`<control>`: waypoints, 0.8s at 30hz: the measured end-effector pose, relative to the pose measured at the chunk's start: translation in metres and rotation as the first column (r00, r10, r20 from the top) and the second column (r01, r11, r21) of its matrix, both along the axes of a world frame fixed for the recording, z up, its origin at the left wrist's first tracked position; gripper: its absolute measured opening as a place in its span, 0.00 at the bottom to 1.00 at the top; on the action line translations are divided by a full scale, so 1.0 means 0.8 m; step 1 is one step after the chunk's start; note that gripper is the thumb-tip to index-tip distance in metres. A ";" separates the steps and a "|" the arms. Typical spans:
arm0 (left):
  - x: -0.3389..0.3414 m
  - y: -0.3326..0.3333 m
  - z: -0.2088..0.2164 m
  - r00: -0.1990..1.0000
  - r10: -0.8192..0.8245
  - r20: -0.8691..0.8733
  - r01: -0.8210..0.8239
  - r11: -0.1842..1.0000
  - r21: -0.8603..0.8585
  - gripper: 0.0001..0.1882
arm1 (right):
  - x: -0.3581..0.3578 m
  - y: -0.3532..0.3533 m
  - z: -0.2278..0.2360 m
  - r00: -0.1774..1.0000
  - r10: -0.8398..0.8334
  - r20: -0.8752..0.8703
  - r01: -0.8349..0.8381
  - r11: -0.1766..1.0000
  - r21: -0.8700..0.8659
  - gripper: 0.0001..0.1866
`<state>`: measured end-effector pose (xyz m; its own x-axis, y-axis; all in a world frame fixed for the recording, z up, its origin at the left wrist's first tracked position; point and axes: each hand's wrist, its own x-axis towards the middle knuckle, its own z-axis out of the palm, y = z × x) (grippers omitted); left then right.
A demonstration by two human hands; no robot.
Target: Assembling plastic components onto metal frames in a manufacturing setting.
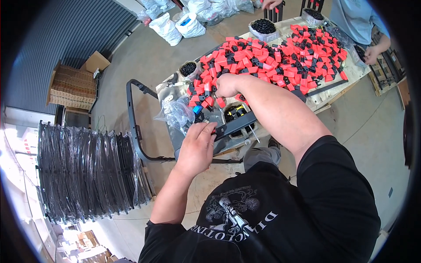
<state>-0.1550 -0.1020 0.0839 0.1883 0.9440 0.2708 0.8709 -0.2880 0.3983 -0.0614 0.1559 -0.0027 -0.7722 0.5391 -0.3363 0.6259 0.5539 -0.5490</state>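
My left hand (197, 147) is closed round the near-left end of a flat black metal bar (239, 125), and a speck of red shows at its fingertips. From there the bar slants up to the right and passes beneath my right forearm. My right hand (228, 85) reaches into the left part of a heap of red and black plastic parts (258, 57). Its fingers are curled down among the pieces, and what they grip is hidden. Just beyond the bar, a yellow-and-black tool (237, 111) lies over a container of small black pieces.
A curved black tube frame (133, 118) juts out left of the table. Crumpled clear plastic (175, 111) and a tub of black pieces (188, 69) sit at the table's left end. Wrapped black frames (87, 171) stand at left. Another person (357, 19) works across the table.
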 end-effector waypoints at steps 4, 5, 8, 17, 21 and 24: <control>-0.003 0.005 0.003 0.998 -0.028 -0.052 0.025 0.999 -0.048 0.20 | 0.000 0.000 0.000 0.999 -0.008 0.036 0.009 0.999 -0.038 0.17; -0.003 0.006 0.005 0.998 -0.030 -0.052 0.027 0.998 -0.050 0.20 | 0.000 -0.001 0.001 0.999 -0.009 0.036 0.011 0.999 -0.039 0.17; 0.001 0.011 0.011 0.991 -0.063 -0.122 0.058 0.997 -0.046 0.18 | 0.000 0.000 0.002 0.999 0.003 0.051 0.000 0.998 -0.058 0.16; -0.008 0.009 -0.003 0.994 -0.094 0.059 0.087 0.990 0.112 0.11 | 0.001 -0.002 0.004 0.999 -0.032 0.033 0.034 0.999 -0.042 0.17; -0.012 0.007 -0.015 0.986 -0.017 0.166 0.003 0.997 0.083 0.10 | -0.001 -0.002 0.004 0.999 -0.020 0.047 0.022 0.998 -0.053 0.18; -0.012 0.007 -0.020 0.984 -0.009 0.177 -0.014 0.992 0.125 0.10 | 0.000 -0.001 0.003 0.999 -0.018 0.049 0.021 0.998 -0.051 0.18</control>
